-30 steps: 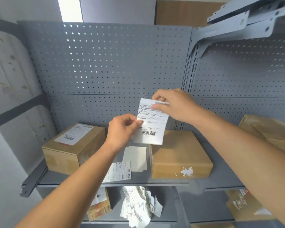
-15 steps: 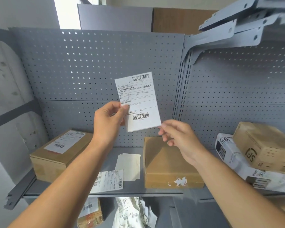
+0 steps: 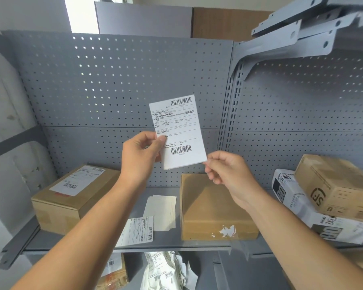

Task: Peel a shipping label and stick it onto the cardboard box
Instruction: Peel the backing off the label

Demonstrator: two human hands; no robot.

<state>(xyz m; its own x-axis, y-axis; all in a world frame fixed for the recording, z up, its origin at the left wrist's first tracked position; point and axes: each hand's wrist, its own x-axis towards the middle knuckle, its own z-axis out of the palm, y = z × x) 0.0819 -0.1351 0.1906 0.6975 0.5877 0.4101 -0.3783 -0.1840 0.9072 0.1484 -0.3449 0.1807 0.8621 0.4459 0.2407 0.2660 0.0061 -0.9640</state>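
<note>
I hold a white shipping label upright in front of the pegboard, printed side toward me, barcodes at its top and bottom. My left hand pinches its left edge between thumb and fingers. My right hand touches the label's lower right corner with thumb and forefinger. Below the label, a plain brown cardboard box lies flat on the grey shelf, with a torn white scrap on its front face.
A labelled cardboard box sits at the shelf's left. Backing sheets and another printed label lie between the boxes. Stacked parcels crowd the right. Crumpled label waste fills the lower shelf.
The label was turned over and raised, barcode end now up. My right hand left its top edge and dropped to the lower right corner. The view shifted left and up.
</note>
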